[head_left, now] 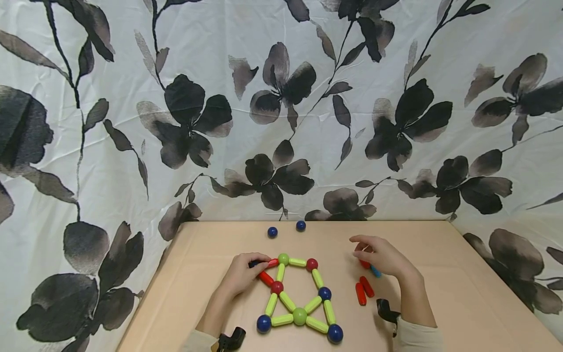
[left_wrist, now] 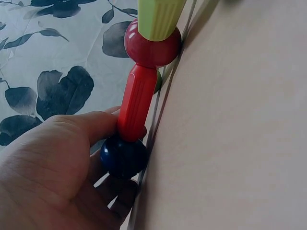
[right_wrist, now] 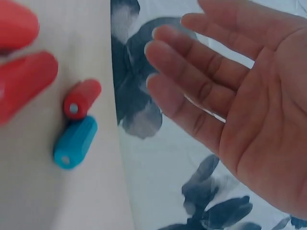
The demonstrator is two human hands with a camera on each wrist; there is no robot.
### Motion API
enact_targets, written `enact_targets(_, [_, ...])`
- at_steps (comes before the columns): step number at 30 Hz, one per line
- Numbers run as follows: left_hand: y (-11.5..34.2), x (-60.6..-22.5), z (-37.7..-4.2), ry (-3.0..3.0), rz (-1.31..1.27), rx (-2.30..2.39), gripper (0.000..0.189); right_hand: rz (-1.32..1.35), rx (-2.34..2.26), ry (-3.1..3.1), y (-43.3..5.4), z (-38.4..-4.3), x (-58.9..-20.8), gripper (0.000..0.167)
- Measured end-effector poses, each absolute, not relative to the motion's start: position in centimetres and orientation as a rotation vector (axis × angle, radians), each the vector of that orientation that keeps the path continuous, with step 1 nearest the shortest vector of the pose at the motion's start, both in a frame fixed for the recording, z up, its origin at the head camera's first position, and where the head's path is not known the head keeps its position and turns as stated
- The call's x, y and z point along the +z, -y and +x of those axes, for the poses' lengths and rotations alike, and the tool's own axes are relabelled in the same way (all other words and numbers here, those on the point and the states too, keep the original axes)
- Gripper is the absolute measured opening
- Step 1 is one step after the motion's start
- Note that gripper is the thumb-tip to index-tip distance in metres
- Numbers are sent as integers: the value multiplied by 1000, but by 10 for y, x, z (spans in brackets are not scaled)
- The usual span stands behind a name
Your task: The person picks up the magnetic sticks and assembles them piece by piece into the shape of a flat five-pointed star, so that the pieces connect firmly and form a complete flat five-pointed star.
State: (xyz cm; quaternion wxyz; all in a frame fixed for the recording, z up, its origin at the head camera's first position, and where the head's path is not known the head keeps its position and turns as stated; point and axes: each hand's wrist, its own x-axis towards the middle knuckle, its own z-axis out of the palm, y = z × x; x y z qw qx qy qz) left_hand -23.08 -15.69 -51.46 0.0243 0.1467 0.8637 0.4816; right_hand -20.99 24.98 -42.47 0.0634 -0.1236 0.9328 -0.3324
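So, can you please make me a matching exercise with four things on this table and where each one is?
Things:
1. dark blue ball
2. teal rod
3. two loose blue balls
4. right hand

Places:
A. at the far edge of the table
B. over the loose rods, fingers relaxed
C. at the left hand, on a red rod
D. beside a short red rod

Pairs: 1-C, 2-D, 3-A, 4-B

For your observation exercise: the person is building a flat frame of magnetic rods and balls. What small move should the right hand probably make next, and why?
Probably lower the right hand and pinch one loose rod, likely the small red rod beside the teal rod. The hand hovers open above them, holding nothing, while the left hand grips a dark blue ball on a red rod at the frame's edge.
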Motion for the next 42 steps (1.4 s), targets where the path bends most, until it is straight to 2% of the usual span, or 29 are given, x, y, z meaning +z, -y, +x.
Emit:
enact_targets(5, [157, -516, -231, -2664, 444, 1497, 15, -269, -923, -2886, -263, -210, -431, 40])
enact_targets(14, [157, -516, -230, -2654, 436, 1512, 13, -111, -777, -2821, -277, -214, -450, 24])
enact_targets(24, [157, -516, -230, -2648, 419, 1513, 12, -8, -764, -2789, -281, -217, -462, 23])
enact_targets(29, [157, -517, -229, -2650, 422, 1520, 11, -17, -751, -2816, -283, -216, -462, 20])
enact_targets(34, [157, -518, -229, -2646, 426, 1523, 12, -82, -947, -2902, -274, -219, -458, 23])
enact_targets(42, [157, -518, -229, -2640, 413, 1530, 12, -316, -1358, -2826, -218, -232, -448, 30])
